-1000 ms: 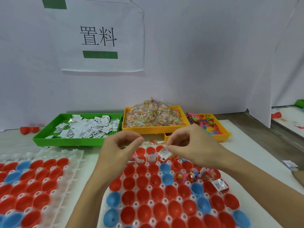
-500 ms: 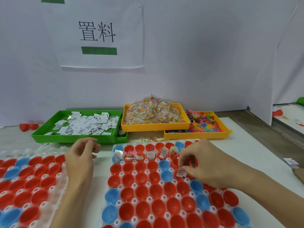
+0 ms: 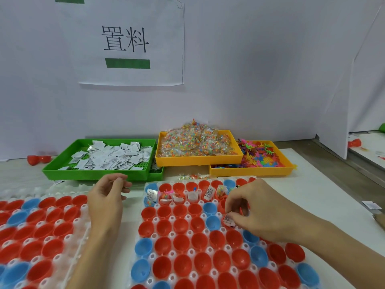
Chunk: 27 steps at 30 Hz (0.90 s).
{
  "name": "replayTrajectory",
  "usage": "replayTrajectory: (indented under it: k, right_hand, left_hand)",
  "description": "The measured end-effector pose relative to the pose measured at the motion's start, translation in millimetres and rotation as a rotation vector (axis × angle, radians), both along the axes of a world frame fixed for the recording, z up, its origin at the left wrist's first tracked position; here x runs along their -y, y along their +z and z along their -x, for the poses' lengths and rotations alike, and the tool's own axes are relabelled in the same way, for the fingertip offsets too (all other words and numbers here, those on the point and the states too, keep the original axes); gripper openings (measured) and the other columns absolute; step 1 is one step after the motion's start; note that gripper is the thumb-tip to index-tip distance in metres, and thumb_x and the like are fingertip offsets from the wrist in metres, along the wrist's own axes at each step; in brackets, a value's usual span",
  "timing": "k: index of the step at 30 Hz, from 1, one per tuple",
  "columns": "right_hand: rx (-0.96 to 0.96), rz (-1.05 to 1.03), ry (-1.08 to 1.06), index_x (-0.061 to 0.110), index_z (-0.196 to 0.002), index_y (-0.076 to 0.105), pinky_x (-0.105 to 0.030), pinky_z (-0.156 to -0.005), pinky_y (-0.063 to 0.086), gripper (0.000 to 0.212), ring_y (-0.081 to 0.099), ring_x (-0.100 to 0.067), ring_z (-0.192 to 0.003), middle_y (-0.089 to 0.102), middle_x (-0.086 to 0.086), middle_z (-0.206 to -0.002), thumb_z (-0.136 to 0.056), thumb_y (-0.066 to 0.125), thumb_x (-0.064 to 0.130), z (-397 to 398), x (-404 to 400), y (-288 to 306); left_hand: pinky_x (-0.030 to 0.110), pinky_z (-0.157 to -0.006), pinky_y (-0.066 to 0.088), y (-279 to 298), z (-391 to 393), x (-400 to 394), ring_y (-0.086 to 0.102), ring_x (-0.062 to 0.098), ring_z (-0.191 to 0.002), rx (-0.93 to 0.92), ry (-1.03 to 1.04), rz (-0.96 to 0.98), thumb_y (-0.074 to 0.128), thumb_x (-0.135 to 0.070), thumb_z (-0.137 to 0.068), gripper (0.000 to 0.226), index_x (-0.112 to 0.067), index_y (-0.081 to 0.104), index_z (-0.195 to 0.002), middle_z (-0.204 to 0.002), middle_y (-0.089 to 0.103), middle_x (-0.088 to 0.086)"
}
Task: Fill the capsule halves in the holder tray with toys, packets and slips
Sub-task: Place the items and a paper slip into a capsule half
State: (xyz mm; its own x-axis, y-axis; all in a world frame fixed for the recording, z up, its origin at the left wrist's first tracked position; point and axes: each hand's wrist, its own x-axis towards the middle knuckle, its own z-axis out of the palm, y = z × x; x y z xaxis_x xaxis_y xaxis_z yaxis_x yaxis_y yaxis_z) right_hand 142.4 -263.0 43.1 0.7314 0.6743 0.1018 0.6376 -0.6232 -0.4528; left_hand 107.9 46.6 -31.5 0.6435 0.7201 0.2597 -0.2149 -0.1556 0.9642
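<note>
A white table [image 3: 325, 197] stands against a pale wall carrying a paper sign [image 3: 133, 40] with two printed characters and a green bar.

Nearest the viewer, a clear plastic holder tray [image 3: 188, 234] fills the centre of the table. Its sockets hold rows of open capsule halves [image 3: 181, 244], mostly red with some blue. Most of the near ones show bare insides; those in the far rows hold small white slips, clear packets and bits of coloured toy. A second holder tray [image 3: 80, 228], also full of red and blue halves, lies to the left, touching or nearly touching the first.

Behind them sit three bins. A green bin [image 3: 62, 170] on the left holds a loose heap of white paper slips [image 3: 110, 156]. A yellow bin [image 3: 200, 160] in the middle is piled high with clear packets of coloured beads [image 3: 195, 140]. A second yellow bin [image 3: 250, 171], to the right and lower, holds small bright plastic toys [image 3: 260, 155]. A few stray packets [image 3: 192, 176] lie on the table in front of the yellow bins.

The right hand [image 3: 256, 213] rests over the middle of the centre tray, fingers curled downward, thumb and fingertips pinching a white printed slip [image 3: 227, 220] at the mouth of a red half in the third row.

The left hand [image 3: 106, 197] hovers in the gap between the two holder trays, fingers loosely curled toward the thumb; whether it holds anything cannot be told.
</note>
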Motion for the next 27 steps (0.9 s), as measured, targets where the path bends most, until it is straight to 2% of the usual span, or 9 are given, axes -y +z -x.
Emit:
replayTrajectory:
  k: [2,5,11,17,23,27]
  right_hand:
    - [-0.014,0.011,-0.004,0.032,-0.086,0.072,-0.012,-0.066,0.050,0.013,0.061,0.004,-0.083,0.064,0.021,-0.076,-0.086,0.069,0.020,2.0,-0.5,-0.7]
    - [-0.030,-0.007,-0.013,0.036,-0.083,0.067,-0.011,-0.064,0.048,0.017,0.061,0.005,-0.080,0.063,0.019,-0.074,-0.087,0.070,0.019,4.1,-0.8,-1.0]
    - [-0.038,-0.025,-0.037,0.029,-0.082,0.071,-0.013,-0.064,0.049,0.013,0.062,0.001,-0.080,0.065,0.014,-0.075,-0.086,0.070,0.017,5.9,-4.2,-0.7]
    - [-0.046,0.020,-0.039,0.037,-0.081,0.066,-0.010,-0.065,0.048,0.019,0.059,0.006,-0.085,0.065,0.019,-0.079,-0.089,0.072,0.021,6.8,-5.2,-1.7]
    - [-0.062,-0.006,-0.033,0.030,-0.086,0.072,-0.012,-0.066,0.049,0.009,0.061,0.002,-0.083,0.066,0.017,-0.079,-0.087,0.075,0.022,6.9,-4.9,-3.3]
    - [-0.039,0.020,-0.023,0.033,-0.087,0.067,-0.012,-0.065,0.048,0.011,0.058,0.004,-0.081,0.062,0.016,-0.078,-0.088,0.073,0.024,7.9,-4.2,-2.8]
  left_hand:
    - [0.032,-0.064,0.045,-0.2,-0.3,-0.1,0.059,0.017,-0.069,0.004,-0.006,-0.003,0.050,-0.002,-0.096,0.027,-0.020,0.067,-0.084,-0.077,0.068,0.005]
    - [0.032,-0.064,0.046,-0.8,-0.1,-0.7,0.060,0.016,-0.070,0.001,-0.009,-0.008,0.050,-0.002,-0.096,0.027,-0.020,0.068,-0.085,-0.078,0.068,0.005]
    - [0.032,-0.064,0.046,-1.7,-0.1,-1.2,0.060,0.015,-0.069,-0.007,-0.011,-0.007,0.050,-0.003,-0.096,0.028,-0.021,0.068,-0.084,-0.076,0.069,0.002]
    - [0.032,-0.064,0.046,-1.7,0.9,-2.3,0.060,0.015,-0.069,-0.005,-0.006,0.001,0.051,-0.003,-0.096,0.029,-0.022,0.069,-0.084,-0.074,0.069,-0.001]
    - [0.034,-0.065,0.047,-1.4,0.8,-1.4,0.060,0.016,-0.070,-0.010,-0.007,-0.002,0.051,-0.003,-0.096,0.028,-0.022,0.069,-0.085,-0.074,0.069,0.000]
    - [0.033,-0.065,0.047,-1.1,1.2,-1.8,0.060,0.016,-0.070,-0.010,-0.006,-0.002,0.050,-0.003,-0.096,0.028,-0.021,0.068,-0.085,-0.073,0.069,-0.002]
